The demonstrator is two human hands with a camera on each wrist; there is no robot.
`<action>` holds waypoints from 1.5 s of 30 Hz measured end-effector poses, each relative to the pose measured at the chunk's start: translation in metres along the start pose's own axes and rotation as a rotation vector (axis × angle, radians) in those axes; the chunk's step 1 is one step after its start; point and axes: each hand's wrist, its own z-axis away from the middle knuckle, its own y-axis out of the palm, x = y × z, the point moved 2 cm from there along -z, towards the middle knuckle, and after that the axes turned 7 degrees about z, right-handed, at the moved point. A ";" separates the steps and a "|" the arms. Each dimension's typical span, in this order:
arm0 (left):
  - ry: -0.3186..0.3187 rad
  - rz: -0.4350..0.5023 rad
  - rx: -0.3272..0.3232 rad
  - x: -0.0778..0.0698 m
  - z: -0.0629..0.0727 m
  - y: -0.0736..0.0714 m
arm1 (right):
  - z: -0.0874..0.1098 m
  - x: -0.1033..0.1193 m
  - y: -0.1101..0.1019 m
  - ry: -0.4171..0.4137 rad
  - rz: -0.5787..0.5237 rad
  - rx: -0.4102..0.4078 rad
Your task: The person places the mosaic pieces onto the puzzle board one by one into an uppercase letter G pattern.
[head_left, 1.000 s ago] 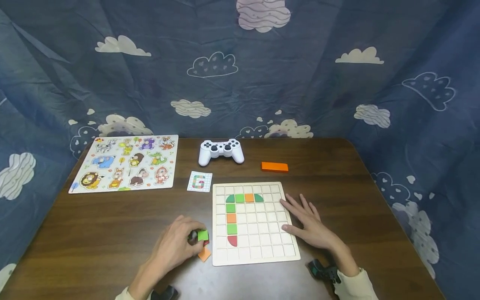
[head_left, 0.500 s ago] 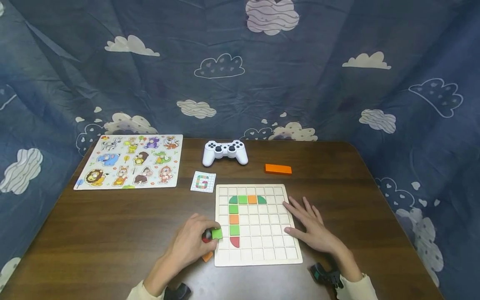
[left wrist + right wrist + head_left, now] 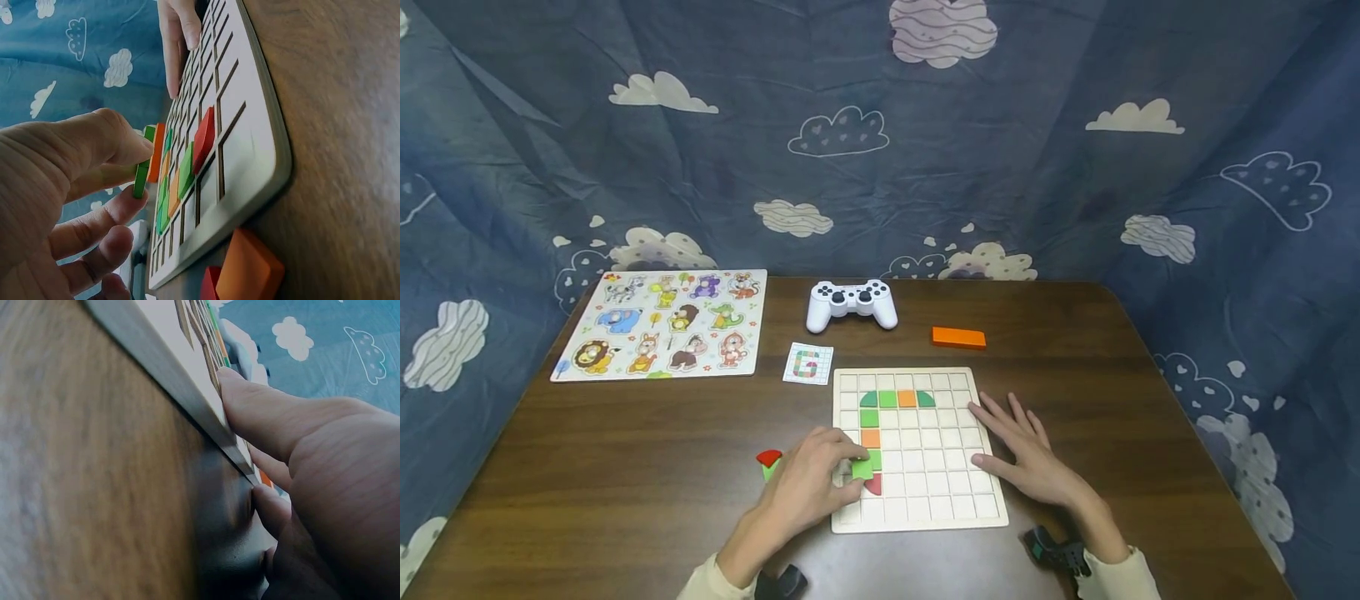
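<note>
Thumb and forefinger of my left hand [image 3: 811, 477] pinch a green square tile [image 3: 862, 469] above the left part of the pale grid board [image 3: 925, 506]. In the left wrist view the tile [image 3: 142, 172] is edge-on, apart from the board. Green and orange squares, two dark green quarter-rounds and a red quarter-round [image 3: 874, 485] lie in the board's cells as a row and a column. My right hand [image 3: 1028, 457] rests on the board's right edge, fingers spread. Loose tiles lie left of the board: a red one [image 3: 768, 457], a green one beside it, and an orange one [image 3: 250, 265].
A small card with a coloured G-shaped pattern [image 3: 808, 363] lies behind the board's left corner. Farther back are a white game controller [image 3: 852, 305], an orange block [image 3: 958, 337] and an animal puzzle board [image 3: 658, 325]. A blue cloud-print cloth hangs behind the table [image 3: 647, 450].
My left hand has carried the green tile rightward from beside the board to over its left columns. The loose red and green tiles have come into sight behind it. My right hand stays on the edge.
</note>
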 end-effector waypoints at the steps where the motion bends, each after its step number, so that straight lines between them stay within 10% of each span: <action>1: 0.003 -0.001 0.002 -0.001 -0.001 0.001 | 0.000 0.000 0.000 -0.001 0.001 -0.002; 45: 0.043 -0.032 0.069 -0.023 -0.014 0.033 | 0.000 0.000 -0.001 -0.010 -0.005 -0.005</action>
